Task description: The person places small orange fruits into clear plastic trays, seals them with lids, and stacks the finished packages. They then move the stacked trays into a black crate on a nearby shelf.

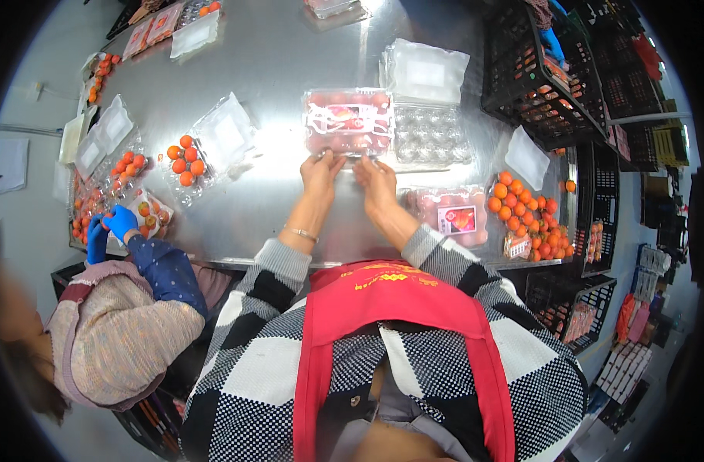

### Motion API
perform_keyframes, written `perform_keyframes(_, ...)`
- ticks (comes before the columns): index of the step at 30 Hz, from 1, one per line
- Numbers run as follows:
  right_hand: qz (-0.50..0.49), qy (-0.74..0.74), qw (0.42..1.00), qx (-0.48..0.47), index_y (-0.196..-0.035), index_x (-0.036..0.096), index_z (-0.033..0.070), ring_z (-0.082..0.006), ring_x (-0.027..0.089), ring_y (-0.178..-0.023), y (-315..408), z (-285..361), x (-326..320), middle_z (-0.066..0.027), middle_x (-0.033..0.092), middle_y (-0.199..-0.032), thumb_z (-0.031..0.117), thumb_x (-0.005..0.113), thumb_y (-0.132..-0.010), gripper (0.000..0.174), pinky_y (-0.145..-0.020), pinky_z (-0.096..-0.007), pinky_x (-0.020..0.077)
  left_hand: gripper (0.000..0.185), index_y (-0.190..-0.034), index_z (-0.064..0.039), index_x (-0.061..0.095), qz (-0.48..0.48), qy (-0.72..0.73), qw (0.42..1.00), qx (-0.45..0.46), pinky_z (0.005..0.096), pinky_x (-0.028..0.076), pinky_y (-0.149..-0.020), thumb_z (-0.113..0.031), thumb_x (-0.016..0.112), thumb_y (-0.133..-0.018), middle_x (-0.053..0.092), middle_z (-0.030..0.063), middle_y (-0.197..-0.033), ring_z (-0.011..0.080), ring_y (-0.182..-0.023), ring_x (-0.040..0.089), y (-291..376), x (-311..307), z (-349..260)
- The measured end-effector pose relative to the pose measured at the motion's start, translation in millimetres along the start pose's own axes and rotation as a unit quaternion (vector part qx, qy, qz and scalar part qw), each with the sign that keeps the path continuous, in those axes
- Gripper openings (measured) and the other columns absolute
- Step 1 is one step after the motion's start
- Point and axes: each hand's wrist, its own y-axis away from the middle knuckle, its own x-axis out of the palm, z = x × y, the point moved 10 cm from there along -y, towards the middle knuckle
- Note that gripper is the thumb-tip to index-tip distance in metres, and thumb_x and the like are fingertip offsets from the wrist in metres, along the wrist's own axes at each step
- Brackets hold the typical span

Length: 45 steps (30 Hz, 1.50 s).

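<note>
A closed clear plastic clamshell of red tomatoes [348, 122], with a printed label on its lid, is in front of me on the metal table. My left hand [322, 173] and my right hand [376, 180] both touch its near edge with their fingertips; whether they grip it I cannot tell. To its right lies an opened, empty plastic clamshell [433, 134] with a white liner [426, 72]. Nearer me on the right sits another filled, labelled clamshell [449, 216]. Loose orange-red tomatoes [524, 208] are heaped beside it.
A black plastic crate [516, 81] stands at the back right, with a co-worker's blue-gloved hand [553, 46] in it. At the left, another person's blue-gloved hands [120, 222] handle tomatoes. An open tray with several tomatoes [185, 161] lies left of centre on the steel tabletop [271, 219].
</note>
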Motion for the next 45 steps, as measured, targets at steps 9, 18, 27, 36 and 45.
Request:
perform_keyframes(9,0.115,-0.069,0.983,0.126,-0.159,0.029,0.002,-0.0341,0.03,-0.154,-7,-30,15,-0.0214,0.028,-0.165,0.047,0.076,-0.095,0.091,-0.124,-0.0512,0.0318,0.053,-0.135,0.002,0.058,0.047,-0.383,0.809,0.444,0.0454,0.041,-0.112,-0.032,0.072,-0.097,0.059,0.0214,-0.136,0.0377,-0.13,0.054,-3,77,-163)
perform_keyframes(18,0.2,-0.059,0.969,0.134,-0.159,0.038,0.016,-0.0263,0.035,-0.15,-27,-21,32,-0.0012,0.038,-0.162,0.05,0.074,-0.097,0.08,-0.125,-0.0517,0.0276,0.105,-0.116,-0.003,0.078,0.237,-0.769,0.575,0.148,0.0489,0.053,-0.098,-0.094,0.036,-0.086,0.076,0.0238,-0.112,0.0419,-0.109,0.071,-102,124,-84)
perform_keyframes(27,0.363,0.15,0.913,0.111,-0.151,0.049,0.013,-0.0209,0.058,-0.129,13,-22,35,-0.0026,0.06,-0.141,0.046,0.061,-0.105,0.058,-0.104,-0.0424,0.0533,0.082,-0.143,-0.017,0.064,-0.06,-0.539,0.834,0.106,0.05,0.048,-0.107,-0.08,0.043,-0.095,0.061,0.0367,-0.134,0.0519,-0.126,0.058,59,-74,-34)
perform_keyframes(36,0.617,0.27,0.719,0.173,-0.153,0.044,0.006,-0.0272,0.057,-0.135,207,-58,17,-0.0112,0.056,-0.149,0.04,0.059,-0.106,0.061,-0.114,-0.0458,0.0472,0.103,-0.129,0.016,0.055,-0.371,-0.332,0.825,0.268,0.05,0.043,-0.109,-0.077,0.066,-0.086,0.053,0.0318,-0.127,0.0465,-0.122,0.053,311,-163,25)
perform_keyframes(45,0.66,0.354,0.526,0.403,-0.156,0.037,0.006,-0.0285,0.057,-0.134,379,-186,-124,-0.0119,0.054,-0.149,0.03,0.063,-0.104,0.063,-0.115,-0.0451,0.0456,0.084,-0.128,0.007,0.064,-0.624,-0.173,0.753,0.12,0.048,0.046,-0.108,-0.068,0.064,-0.091,0.063,0.0336,-0.129,0.0443,-0.122,0.062,572,-253,187)
